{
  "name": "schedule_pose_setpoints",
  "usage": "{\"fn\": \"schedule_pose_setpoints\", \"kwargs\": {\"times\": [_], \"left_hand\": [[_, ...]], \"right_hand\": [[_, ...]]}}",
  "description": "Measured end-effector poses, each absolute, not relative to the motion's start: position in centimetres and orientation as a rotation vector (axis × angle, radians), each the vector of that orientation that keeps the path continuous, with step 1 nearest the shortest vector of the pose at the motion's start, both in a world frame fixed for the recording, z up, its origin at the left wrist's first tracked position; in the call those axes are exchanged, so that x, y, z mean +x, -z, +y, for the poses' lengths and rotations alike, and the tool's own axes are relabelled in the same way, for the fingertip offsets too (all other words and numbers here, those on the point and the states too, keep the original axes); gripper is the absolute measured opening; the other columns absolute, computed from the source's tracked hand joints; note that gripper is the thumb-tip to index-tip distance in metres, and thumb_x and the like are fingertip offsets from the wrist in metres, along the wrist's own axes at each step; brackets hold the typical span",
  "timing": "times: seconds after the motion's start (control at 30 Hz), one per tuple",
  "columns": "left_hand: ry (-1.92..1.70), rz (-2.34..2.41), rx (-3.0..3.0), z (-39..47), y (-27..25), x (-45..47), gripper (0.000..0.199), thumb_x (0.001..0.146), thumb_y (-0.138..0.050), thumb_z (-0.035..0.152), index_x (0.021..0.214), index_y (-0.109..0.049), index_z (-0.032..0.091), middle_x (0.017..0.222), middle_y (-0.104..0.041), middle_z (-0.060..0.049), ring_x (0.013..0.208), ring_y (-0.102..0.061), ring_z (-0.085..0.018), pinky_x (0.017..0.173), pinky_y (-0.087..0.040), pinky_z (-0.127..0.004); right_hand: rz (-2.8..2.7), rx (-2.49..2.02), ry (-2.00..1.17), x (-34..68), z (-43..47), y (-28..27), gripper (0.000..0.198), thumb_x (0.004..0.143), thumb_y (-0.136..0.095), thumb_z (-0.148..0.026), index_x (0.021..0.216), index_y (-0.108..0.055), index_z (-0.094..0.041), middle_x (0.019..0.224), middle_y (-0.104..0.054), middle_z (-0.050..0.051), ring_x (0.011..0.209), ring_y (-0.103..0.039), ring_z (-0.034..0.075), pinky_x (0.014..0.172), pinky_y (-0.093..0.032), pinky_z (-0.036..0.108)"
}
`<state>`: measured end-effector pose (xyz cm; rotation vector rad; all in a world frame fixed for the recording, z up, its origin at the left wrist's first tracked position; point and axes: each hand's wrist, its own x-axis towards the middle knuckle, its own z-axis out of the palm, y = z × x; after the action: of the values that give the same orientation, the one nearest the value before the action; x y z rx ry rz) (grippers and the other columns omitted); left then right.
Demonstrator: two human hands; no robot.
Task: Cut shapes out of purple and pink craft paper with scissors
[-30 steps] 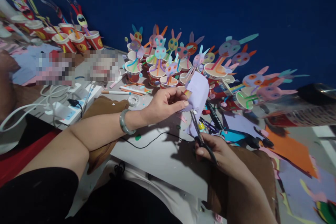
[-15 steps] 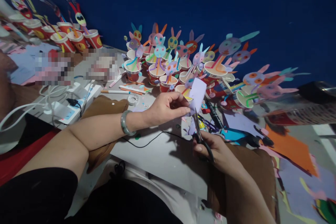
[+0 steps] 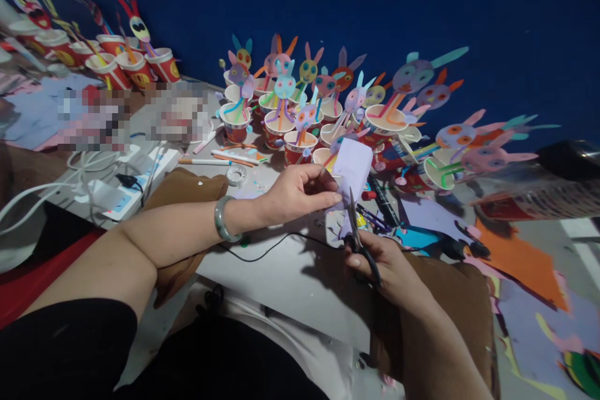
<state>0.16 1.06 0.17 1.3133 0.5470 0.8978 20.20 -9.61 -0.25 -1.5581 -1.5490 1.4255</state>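
Note:
A piece of light purple paper is pinched between the thumb and fingers of my left hand, raised above the table. My right hand grips black-handled scissors, with fingers in the loops. The blades point up and away from me and meet the lower edge of the paper. Whether the blades are apart is hard to make out. Just beyond the paper stand several red and white paper cups holding coloured paper rabbit faces on stems.
Markers, purple paper and orange paper lie to the right, near a spray can. On the left are a power strip with white cables, and more cups. A thin black cord crosses the table. Brown cloths lie under my arms.
The purple paper has turned and shows more of its broad face towards me. Both hands keep nearly the same places and their grips. The view has shifted slightly.

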Motion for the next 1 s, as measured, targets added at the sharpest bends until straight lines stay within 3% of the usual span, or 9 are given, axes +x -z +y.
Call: {"fn": "schedule_pose_setpoints", "kwargs": {"times": [0.73,1.0], "left_hand": [[-0.891,0.539,1.308,1.0,-0.26,0.06,0.033,0.068,-0.082,0.034,0.08,-0.059,0.012,0.072,-0.063,0.0,0.06,-0.056,-0.006,0.056,-0.046,-0.018],[-0.758,0.51,1.313,0.85,-0.1,0.32,0.042,0.061,-0.086,0.039,0.072,-0.055,0.013,0.064,-0.056,0.003,0.057,-0.052,-0.005,0.053,-0.042,-0.019]], "right_hand": [[-1.537,-1.55,-1.441,20.09,-9.64,0.15,0.057,0.068,-0.07,-0.074,0.063,-0.049,-0.021,0.052,-0.058,-0.001,0.048,-0.048,0.012,0.046,-0.036,0.025],[-1.553,-1.559,-1.398,20.18,-9.64,0.31,0.056,0.069,-0.069,-0.074,0.064,-0.05,-0.021,0.054,-0.058,-0.001,0.049,-0.049,0.013,0.047,-0.037,0.025]]}}
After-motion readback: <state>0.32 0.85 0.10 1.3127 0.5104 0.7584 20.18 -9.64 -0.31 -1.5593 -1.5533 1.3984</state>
